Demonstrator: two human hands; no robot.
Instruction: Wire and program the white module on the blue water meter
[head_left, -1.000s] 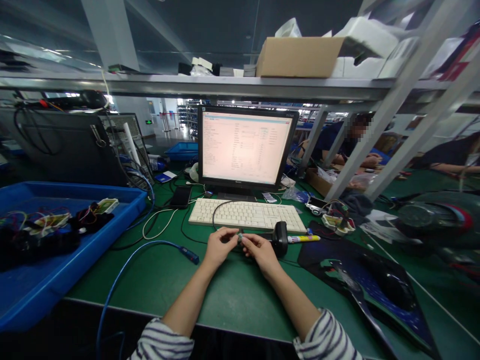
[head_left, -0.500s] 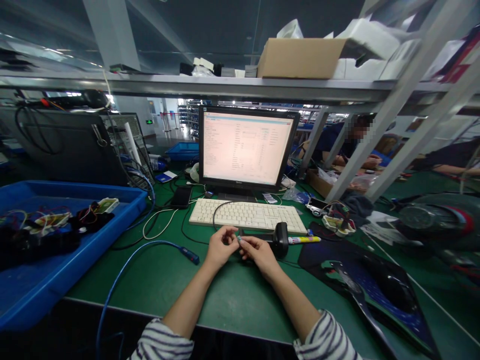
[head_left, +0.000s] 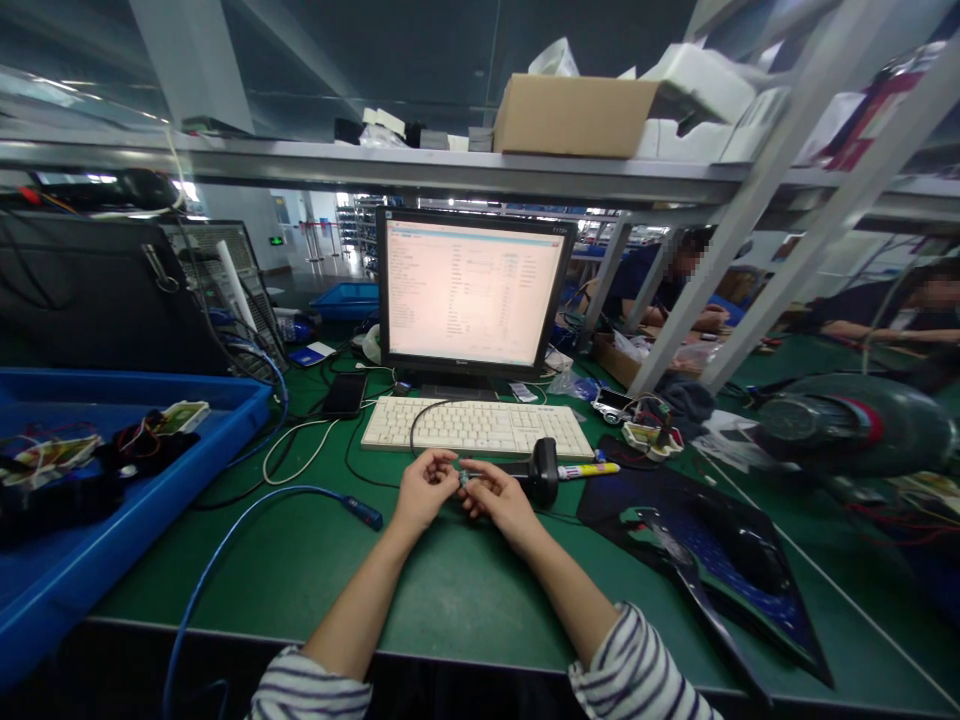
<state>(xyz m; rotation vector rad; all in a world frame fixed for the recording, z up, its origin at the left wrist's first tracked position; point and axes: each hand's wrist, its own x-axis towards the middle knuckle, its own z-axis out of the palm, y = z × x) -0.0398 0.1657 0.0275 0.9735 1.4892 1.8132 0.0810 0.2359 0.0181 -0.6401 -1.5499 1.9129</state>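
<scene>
Your striped sleeves are framing the near edge of the green bench (head_left: 465, 600). Your left hand (head_left: 421, 490) and right hand (head_left: 499, 500) are meeting just in front of the keyboard, fingertips of both pinching a small grey connector (head_left: 465, 479) between them; it is too small to make out any marking. A black cable (head_left: 417, 432) is looping back from it over the white keyboard (head_left: 476, 427). A black barcode scanner (head_left: 541, 472) is lying just beside your right hand, with a yellow marker pen (head_left: 589, 469) past it. To your left a blue cable (head_left: 247, 520) is trailing toward the blue tray (head_left: 135, 500). Beyond, the monitor (head_left: 474, 290) is showing pale, blurred text that cannot be read. Overhead, a cardboard box (head_left: 574, 115) is sitting on the shelf, unlabelled.
</scene>
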